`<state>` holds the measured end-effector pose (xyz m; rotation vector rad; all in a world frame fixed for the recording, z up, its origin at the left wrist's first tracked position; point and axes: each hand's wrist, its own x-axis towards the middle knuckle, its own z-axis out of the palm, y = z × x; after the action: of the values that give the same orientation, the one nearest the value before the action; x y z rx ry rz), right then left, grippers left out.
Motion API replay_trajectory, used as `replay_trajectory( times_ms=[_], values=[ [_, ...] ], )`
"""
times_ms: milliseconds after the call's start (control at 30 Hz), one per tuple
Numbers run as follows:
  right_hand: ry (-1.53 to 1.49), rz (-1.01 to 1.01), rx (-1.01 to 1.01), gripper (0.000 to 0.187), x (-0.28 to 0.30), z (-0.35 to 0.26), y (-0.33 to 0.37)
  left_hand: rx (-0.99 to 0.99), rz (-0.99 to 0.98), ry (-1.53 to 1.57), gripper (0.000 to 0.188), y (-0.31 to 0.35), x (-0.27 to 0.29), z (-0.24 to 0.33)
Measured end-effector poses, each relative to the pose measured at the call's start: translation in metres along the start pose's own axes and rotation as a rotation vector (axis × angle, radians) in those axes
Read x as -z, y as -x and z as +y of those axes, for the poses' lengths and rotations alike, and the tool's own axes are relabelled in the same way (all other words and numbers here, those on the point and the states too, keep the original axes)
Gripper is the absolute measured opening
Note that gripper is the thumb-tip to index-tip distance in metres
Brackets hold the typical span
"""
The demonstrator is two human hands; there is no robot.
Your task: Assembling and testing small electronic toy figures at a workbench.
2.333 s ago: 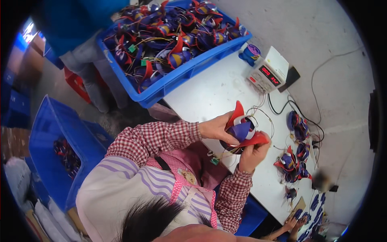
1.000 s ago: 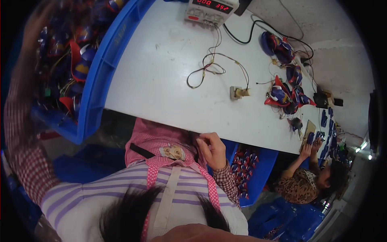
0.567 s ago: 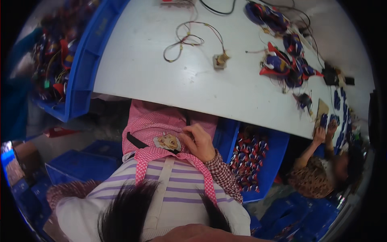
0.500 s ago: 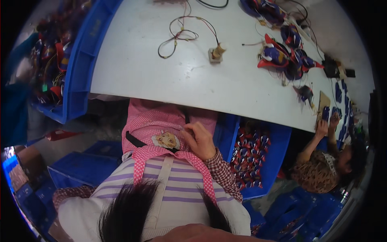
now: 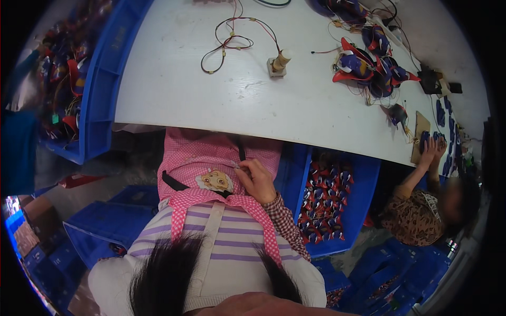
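Note:
My right hand (image 5: pixel 258 181) rests over my lap on a pink checked apron (image 5: pixel 179 147). Its fingers bend loosely, with the thumb apart from them, and I see nothing held. A cartoon face patch (image 5: pixel 215 180) on the apron lies just left of the fingertips. My left hand is out of sight. Ahead on the white table (image 5: pixel 200 105) stands a small block with a tan, tape-like wrapped top (image 5: pixel 277 66). Near it a thin dark cable (image 5: pixel 224 52) lies in loops.
Purple and red wired pieces (image 5: pixel 363 66) are heaped at the table's right. A blue crate (image 5: pixel 100 89) of similar pieces stands left; another blue bin (image 5: pixel 361 205) with small red-and-blue pieces sits right of my lap. A co-worker (image 5: pixel 419 213) handles blue pieces at far right.
The view has shifted slightly, so table items sit a little further left. My left sleeve has mostly gone from sight. The co-worker's hands have come closer together. My right hand stays on my lap.

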<state>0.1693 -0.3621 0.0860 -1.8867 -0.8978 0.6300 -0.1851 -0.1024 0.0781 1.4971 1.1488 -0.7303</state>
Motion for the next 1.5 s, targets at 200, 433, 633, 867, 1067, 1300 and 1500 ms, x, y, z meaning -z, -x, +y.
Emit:
replay_trajectory(
  times_ms=[200,433,633,867,1067,1300,1500],
  values=[
    [0.009,-0.007,0.023,0.02,-0.007,0.009,0.001,-0.035,-0.018,-0.077,0.03,-0.005,0.002,0.007],
    [0.031,-0.015,-0.007,0.019,-0.011,0.018,0.003,-0.042,-0.054,-0.164,0.033,-0.016,0.007,0.015],
    [0.08,-0.018,-0.003,0.02,-0.013,0.024,0.007,-0.052,-0.073,-0.237,0.036,-0.023,0.012,0.017],
    [0.004,-0.045,0.035,0.022,-0.011,0.009,0.0,-0.06,-0.144,-0.373,0.039,-0.019,0.021,0.024],
    [-0.135,0.237,0.058,0.024,0.071,-0.009,-0.02,-0.099,-0.58,-0.935,0.042,0.006,0.042,0.078],
    [-0.159,0.8,-0.114,0.023,0.237,0.025,-0.119,-1.09,0.072,-0.285,0.039,0.001,-0.033,0.262],
    [0.476,0.765,0.304,0.016,0.281,0.066,-0.157,-1.789,0.035,-0.171,0.035,-0.043,-0.152,0.457]
  ],
)
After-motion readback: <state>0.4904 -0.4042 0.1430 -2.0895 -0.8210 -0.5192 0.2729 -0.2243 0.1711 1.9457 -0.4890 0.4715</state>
